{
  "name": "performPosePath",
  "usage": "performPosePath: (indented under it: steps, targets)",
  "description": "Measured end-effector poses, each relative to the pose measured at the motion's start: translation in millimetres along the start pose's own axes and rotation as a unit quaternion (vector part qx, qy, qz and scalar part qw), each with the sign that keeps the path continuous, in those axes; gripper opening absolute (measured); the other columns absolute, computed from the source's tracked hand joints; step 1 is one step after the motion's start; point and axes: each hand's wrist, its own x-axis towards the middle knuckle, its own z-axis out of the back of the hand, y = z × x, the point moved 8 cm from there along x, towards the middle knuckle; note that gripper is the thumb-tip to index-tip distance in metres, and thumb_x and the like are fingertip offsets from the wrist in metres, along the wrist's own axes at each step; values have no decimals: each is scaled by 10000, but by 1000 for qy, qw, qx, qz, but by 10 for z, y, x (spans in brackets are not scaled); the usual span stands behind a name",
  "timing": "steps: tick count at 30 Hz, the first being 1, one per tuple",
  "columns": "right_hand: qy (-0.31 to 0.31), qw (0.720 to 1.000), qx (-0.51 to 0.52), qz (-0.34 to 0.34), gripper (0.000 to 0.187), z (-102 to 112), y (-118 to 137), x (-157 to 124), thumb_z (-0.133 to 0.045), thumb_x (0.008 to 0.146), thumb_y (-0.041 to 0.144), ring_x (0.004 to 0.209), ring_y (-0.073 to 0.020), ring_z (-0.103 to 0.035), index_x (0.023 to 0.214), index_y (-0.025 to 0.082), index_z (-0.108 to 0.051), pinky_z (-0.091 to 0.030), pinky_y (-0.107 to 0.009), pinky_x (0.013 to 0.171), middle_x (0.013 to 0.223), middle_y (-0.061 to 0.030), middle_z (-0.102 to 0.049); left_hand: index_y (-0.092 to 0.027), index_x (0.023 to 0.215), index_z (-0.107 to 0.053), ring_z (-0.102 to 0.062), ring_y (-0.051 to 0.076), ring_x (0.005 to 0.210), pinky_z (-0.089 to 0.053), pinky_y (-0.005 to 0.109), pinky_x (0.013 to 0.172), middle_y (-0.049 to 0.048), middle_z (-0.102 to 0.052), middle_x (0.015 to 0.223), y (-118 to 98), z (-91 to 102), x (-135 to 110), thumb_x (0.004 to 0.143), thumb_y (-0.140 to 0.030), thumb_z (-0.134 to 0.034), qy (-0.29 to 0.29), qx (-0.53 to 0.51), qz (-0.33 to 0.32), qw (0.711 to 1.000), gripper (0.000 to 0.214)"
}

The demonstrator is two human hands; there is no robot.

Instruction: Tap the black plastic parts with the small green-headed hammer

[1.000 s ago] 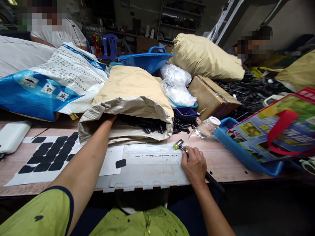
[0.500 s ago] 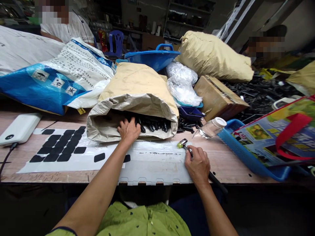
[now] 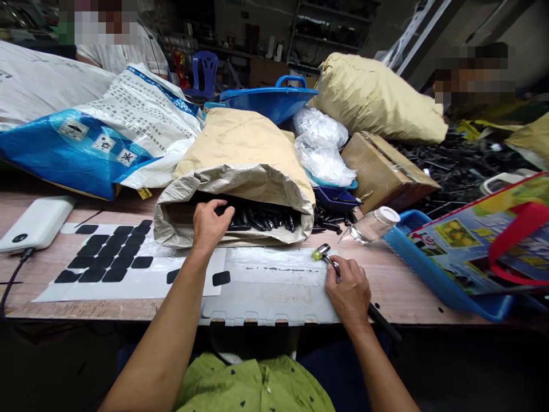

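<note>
My left hand (image 3: 210,224) is at the mouth of a tan paper sack (image 3: 246,134), its thumb and forefinger curved toward each other. Between them is something dark that I cannot make out against the sack's contents. Several glossy black plastic parts (image 3: 261,220) lie inside the sack, just right of my fingertips. My right hand (image 3: 349,289) is closed round a small hammer (image 3: 321,252) with a metal head and a yellow-green face. The hammer's black handle sticks out beyond my wrist. Below the sack lies a grey board (image 3: 274,297) at the table edge.
On the left, black rounded pads (image 3: 114,252) lie on a white sheet beside a white power bank (image 3: 38,223). To the right are a clear jar (image 3: 371,224), a blue tray (image 3: 450,280) and a cardboard box (image 3: 386,169). Two people are across the table.
My left hand has drawn back a little to the left within the sack mouth, and its fingers have curled. The right hand keeps the hammer in nearly the same place.
</note>
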Motion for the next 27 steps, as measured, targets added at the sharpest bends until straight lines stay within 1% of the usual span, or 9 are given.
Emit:
performPosePath:
  steps: [2, 3, 5, 7, 10, 14, 20, 24, 27]
  targets:
    - [1, 1000, 1, -1, 208, -3, -3, 0, -537, 947, 279, 875, -227, -526, 1082, 210, -680, -364, -335, 769, 940, -69, -638, -175, 1160, -746, -674, 292, 995, -502, 403, 991, 114, -731, 986, 106, 141, 137, 880, -418, -590, -41, 35, 25, 998, 402]
    - [1, 1000, 1, -1, 208, -5, -5, 0, -538, 947, 279, 876, -227, -526, 1084, 210, -680, -365, -335, 770, 942, -69, -638, -158, 1168, -738, -681, 319, 1018, -505, 421, 985, 133, -740, 988, 175, 155, 210, 897, -427, -571, -41, 48, 47, 997, 417]
    - [3, 1000, 0, -2, 211, -9, -10, 0, -538, 950, 281, 878, -227, -526, 1090, 212, -679, -368, -336, 772, 945, -68, -638, -114, 1231, -702, -670, 378, 1112, -506, 453, 987, 193, -742, 1087, 321, 86, 351, 917, -474, -564, -9, 65, 95, 993, 497]
    - [6, 1000, -2, -4, 215, -14, -18, -1, -538, 951, 282, 879, -226, -526, 1100, 213, -678, -370, -336, 774, 948, -67, -639, -70, 1359, -611, -611, 420, 1244, -486, 480, 1026, 252, -682, 1273, 444, -40, 461, 910, -507, -595, 32, 80, 131, 988, 627]
    - [9, 1000, -2, -5, 215, -24, -28, -3, -539, 952, 281, 882, -226, -526, 1101, 212, -678, -369, -335, 778, 950, -68, -640, -49, 1516, -432, -529, 430, 1358, -437, 512, 1094, 286, -564, 1444, 514, -205, 523, 920, -500, -604, 71, 95, 143, 983, 767]
    - [9, 1000, -5, -4, 211, -30, -30, -8, -541, 953, 279, 888, -224, -527, 1098, 214, -679, -367, -334, 783, 951, -64, -638, -85, 1472, -494, -579, 435, 1301, -456, 532, 1067, 284, -600, 1395, 351, -384, 299, 957, -553, -520, 115, 86, 109, 984, 696]
    - [4, 1000, -6, -3, 207, -16, -21, -8, -554, 942, 274, 878, -222, -520, 1091, 211, -684, -365, -330, 781, 938, -61, -635, -141, 1523, -416, -509, 414, 1337, -430, 530, 1097, 250, -468, 1459, -120, -483, -318, 936, -511, -562, 64, 41, -10, 997, 708]
    - [6, 1000, -7, -5, 205, -11, -17, -8, -551, 946, 273, 869, -219, -514, 1091, 214, -683, -362, -332, 778, 937, -61, -635, -134, 1536, -412, -492, 414, 1321, -397, 555, 1120, 236, -482, 1396, -170, -408, -421, 908, -501, -626, 21, 5, -40, 999, 758]
    - [7, 1000, -6, -6, 207, -13, -19, -9, -550, 951, 273, 876, -219, -518, 1099, 214, -680, -363, -333, 784, 947, -62, -638, -142, 1492, -484, -487, 384, 1321, -388, 538, 1136, 218, -487, 1386, -178, -253, -399, 927, -488, -611, -26, -27, -74, 997, 674]
